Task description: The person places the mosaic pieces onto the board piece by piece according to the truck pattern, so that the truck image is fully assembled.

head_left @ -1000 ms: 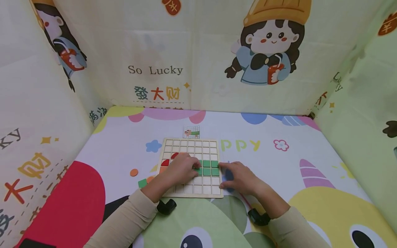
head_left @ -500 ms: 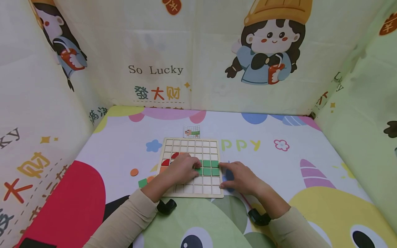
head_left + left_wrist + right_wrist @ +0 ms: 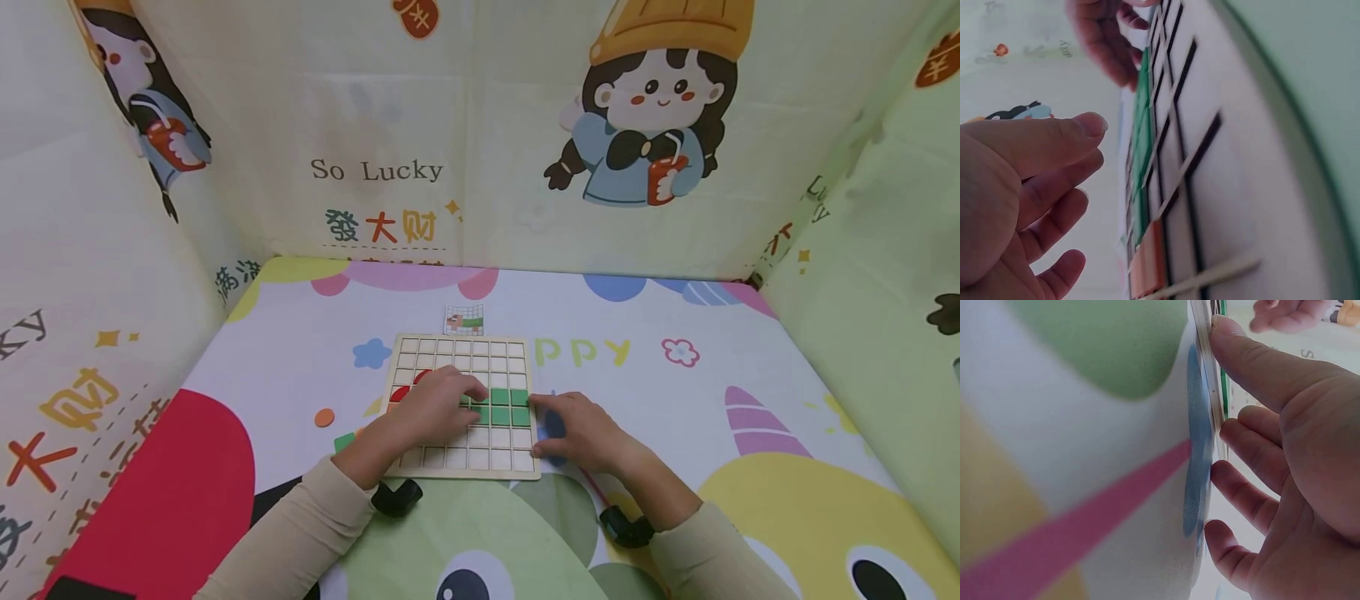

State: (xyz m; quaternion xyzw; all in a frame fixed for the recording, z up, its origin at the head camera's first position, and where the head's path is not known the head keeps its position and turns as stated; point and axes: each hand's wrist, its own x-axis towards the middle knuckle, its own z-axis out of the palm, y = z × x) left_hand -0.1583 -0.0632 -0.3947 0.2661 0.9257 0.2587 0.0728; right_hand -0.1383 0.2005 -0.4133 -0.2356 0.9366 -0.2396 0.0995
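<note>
A wooden grid board (image 3: 487, 475) lies on the table with two rows of green square tiles (image 3: 510, 415) at its right side. Red tiles (image 3: 401, 393) show at its left, partly covered by my left hand (image 3: 438, 407). That hand hovers over the board's middle, fingers loosely bent and apart, holding nothing; in the left wrist view the thumb and fingers stand off the green tiles and an orange tile (image 3: 1147, 259). My right hand (image 3: 585, 429) touches the board's right edge with thumb and fingertips, fingers spread.
A small printed card (image 3: 464, 320) with a picture of coloured squares lies behind the board. To the left are a loose orange round piece (image 3: 324, 417) and a green tile (image 3: 344, 442). Patterned cloth walls (image 3: 510, 167) enclose the table at the back and sides.
My left hand has lifted slightly off the green tiles and shifted a little left, uncovering more green beneath its fingertips. The right hand stays at the board's edge.
</note>
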